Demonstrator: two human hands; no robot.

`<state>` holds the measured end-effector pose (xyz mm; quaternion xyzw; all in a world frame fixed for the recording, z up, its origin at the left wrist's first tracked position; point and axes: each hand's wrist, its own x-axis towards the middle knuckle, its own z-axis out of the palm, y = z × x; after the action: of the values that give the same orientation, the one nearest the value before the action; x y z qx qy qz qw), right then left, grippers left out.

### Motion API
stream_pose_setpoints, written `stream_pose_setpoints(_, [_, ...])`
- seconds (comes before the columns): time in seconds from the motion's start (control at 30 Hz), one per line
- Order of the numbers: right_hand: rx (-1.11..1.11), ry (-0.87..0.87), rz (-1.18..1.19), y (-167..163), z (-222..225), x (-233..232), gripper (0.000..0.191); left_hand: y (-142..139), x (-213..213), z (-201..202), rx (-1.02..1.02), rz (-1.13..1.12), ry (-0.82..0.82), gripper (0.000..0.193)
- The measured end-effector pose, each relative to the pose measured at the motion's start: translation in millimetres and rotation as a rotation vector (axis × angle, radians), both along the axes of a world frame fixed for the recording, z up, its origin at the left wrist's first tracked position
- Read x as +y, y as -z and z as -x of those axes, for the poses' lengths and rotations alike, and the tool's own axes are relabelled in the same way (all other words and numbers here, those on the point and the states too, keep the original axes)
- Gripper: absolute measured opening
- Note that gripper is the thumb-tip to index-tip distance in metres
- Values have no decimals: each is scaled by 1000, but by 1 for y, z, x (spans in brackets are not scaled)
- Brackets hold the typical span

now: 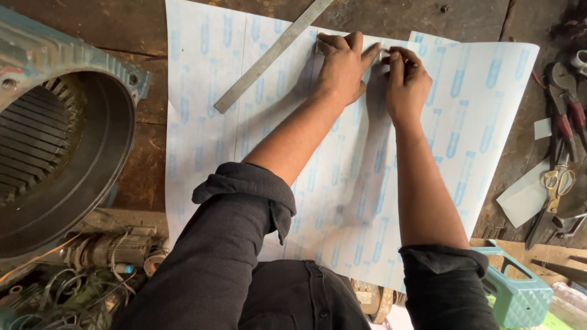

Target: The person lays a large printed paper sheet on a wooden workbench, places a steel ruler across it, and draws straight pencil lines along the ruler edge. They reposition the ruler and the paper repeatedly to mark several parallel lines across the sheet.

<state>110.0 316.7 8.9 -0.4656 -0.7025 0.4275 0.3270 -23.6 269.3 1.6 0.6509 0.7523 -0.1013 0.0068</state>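
My left hand lies flat on the white sheet with pale blue print, its fingers stretched and released, pressing the sheet down near its far edge. My right hand is just beside it; its fingers pinch something small at the sheet, but I cannot tell if it is a marking tool or the sheet's own edge. The sheet lies spread on the dark wooden surface. The steel ruler rests slanted on the sheet, left of my left hand and apart from it. I judge that good work here needs steady pressure from the flat hand, so the sheet does not slide, and a slow, light pull with the pinching fingers.
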Motion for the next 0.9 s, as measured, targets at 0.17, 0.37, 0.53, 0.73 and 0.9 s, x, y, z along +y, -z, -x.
stream_pose_setpoints(0.17, [-72,13,-51,-1,1,0,26,0,0,-2,14,16,0,83])
stream_pose_setpoints(0.37, [-115,-52,-64,-18,3,4,25,-11,7,-2,48,116,-15,80])
stream_pose_setpoints(0.53, [-89,-38,-29,-21,10,3,26,-11,11,-2,42,144,-26,80])
stream_pose_setpoints(0.73, [-17,-33,51,-15,-24,-23,24,4,-18,-6,-102,-166,-43,69])
stream_pose_setpoints(0.9, [-170,-79,-184,-20,-104,-161,19,3,-134,-22,-336,-443,13,67])
